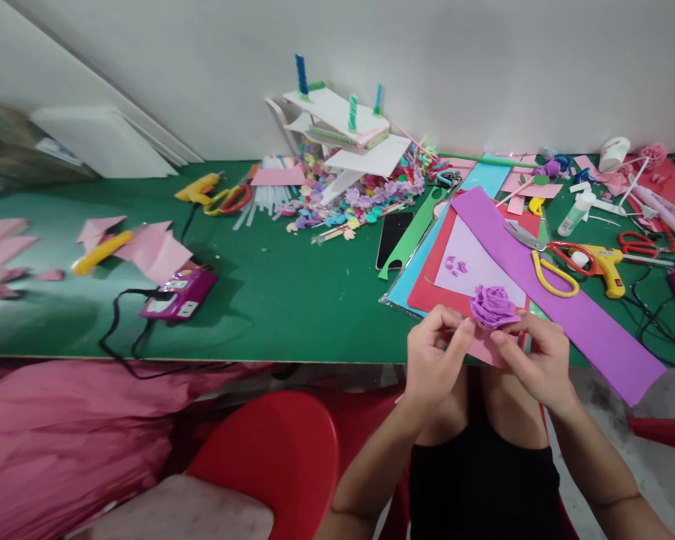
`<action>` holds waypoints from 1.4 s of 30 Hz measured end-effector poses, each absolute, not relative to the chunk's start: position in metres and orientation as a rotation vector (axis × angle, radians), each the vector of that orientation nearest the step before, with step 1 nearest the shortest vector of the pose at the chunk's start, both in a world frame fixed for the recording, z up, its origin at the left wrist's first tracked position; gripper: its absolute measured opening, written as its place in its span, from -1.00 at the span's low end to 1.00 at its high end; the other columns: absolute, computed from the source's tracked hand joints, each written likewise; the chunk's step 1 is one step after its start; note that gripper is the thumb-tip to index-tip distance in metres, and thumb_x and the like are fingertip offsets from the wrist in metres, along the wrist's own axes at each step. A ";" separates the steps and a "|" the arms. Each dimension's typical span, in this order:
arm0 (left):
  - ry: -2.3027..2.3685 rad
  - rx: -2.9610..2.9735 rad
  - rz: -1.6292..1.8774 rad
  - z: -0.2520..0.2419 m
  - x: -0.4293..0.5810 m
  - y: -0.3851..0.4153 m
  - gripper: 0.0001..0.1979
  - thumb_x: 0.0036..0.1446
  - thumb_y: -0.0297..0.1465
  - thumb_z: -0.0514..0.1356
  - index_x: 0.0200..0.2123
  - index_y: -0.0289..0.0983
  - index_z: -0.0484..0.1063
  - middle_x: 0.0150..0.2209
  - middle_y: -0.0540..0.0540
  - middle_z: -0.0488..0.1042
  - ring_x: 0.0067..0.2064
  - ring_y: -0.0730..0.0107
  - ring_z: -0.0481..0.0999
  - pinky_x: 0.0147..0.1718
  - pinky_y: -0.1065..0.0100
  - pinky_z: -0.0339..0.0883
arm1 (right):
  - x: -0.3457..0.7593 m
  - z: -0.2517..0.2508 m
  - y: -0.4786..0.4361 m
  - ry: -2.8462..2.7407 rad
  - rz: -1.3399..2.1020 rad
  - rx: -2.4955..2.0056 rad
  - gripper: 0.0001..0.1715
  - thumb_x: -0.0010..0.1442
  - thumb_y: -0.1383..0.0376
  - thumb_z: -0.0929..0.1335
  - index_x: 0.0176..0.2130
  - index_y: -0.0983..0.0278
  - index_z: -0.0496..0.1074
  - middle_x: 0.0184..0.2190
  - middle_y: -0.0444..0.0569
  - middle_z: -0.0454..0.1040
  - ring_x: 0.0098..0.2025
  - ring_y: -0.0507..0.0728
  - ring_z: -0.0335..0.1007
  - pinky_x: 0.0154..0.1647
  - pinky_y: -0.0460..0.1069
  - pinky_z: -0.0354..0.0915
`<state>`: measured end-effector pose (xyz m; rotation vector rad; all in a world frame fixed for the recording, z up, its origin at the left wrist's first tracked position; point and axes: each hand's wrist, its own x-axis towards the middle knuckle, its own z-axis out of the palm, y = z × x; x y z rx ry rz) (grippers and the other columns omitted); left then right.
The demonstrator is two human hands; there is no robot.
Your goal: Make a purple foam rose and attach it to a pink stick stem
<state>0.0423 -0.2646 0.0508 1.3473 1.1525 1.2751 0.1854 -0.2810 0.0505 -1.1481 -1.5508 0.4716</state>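
A purple ruffled flower (492, 306), rose-like in shape, is held up near the table's front edge between my two hands. My right hand (537, 356) grips its right side and base between thumb and fingers. At the flower's lower left edge, my left hand (436, 352) has thumb and forefinger pinched together on it; the exact contact is partly hidden. Just beyond lie a lilac sheet (472, 262) with small purple scraps (457, 265), a red sheet (439, 259) and a long purple strip (523, 277). Open scissors (556, 277) rest across the strip.
A yellow glue gun (610, 270) lies to the right, near a glue bottle (574, 214). A phone (394, 238) is left of the sheets. Farther back, a white tiered model (343, 116) stands among colourful small flowers. A purple power box (183, 292) trails black cords. Someone in pink sits left.
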 end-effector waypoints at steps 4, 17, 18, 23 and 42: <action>1.145 1.365 1.302 0.051 0.044 -0.264 -0.56 0.08 -0.06 0.24 -0.59 -0.26 0.25 -0.63 0.07 0.25 -0.58 0.55 0.25 -0.57 0.49 0.20 | 0.188 0.047 -0.282 -1.585 0.471 -1.102 -0.79 0.18 0.29 0.36 -0.49 0.24 0.41 -0.65 -0.18 0.43 -0.62 -0.01 0.26 -0.59 -0.09 0.17; 0.982 1.037 1.111 0.057 0.043 -0.264 -0.53 -0.01 0.01 0.29 -0.51 -0.26 0.24 -0.63 0.14 0.18 -0.68 0.68 0.08 -0.72 0.54 0.00 | 0.193 0.042 -0.269 -1.574 0.434 -1.011 -0.43 0.11 -0.11 0.37 -0.65 0.22 0.28 -0.75 -0.20 0.19 -0.66 0.00 0.11 -0.60 -0.04 0.14; 0.968 1.011 1.108 0.057 0.043 -0.263 -0.54 -0.01 0.00 0.30 -0.49 -0.26 0.26 -0.62 0.14 0.20 -0.68 0.68 0.09 -0.72 0.54 0.01 | 0.193 0.041 -0.269 -1.562 0.438 -1.020 -0.44 0.10 -0.12 0.37 -0.63 0.22 0.30 -0.74 -0.19 0.22 -0.65 0.01 0.13 -0.59 -0.04 0.15; 0.914 0.862 1.067 0.053 0.043 -0.260 -0.53 -0.10 -0.01 0.36 -0.38 -0.27 0.33 -0.57 0.11 0.28 -0.65 0.69 0.13 -0.70 0.58 0.02 | 0.197 0.041 -0.268 -1.542 0.540 -1.008 -0.63 0.08 0.03 0.45 -0.54 0.21 0.39 -0.69 -0.18 0.33 -0.61 0.03 0.22 -0.51 -0.02 0.21; 0.999 1.040 1.237 0.048 0.046 -0.256 -0.48 -0.10 0.05 0.32 -0.57 -0.29 0.27 -0.63 0.11 0.21 -0.63 0.67 0.11 -0.69 0.55 0.04 | 0.213 0.037 -0.262 -1.494 0.753 -0.996 -0.79 0.10 0.24 0.44 -0.51 0.22 0.42 -0.62 -0.18 0.45 -0.58 0.00 0.28 -0.54 -0.08 0.18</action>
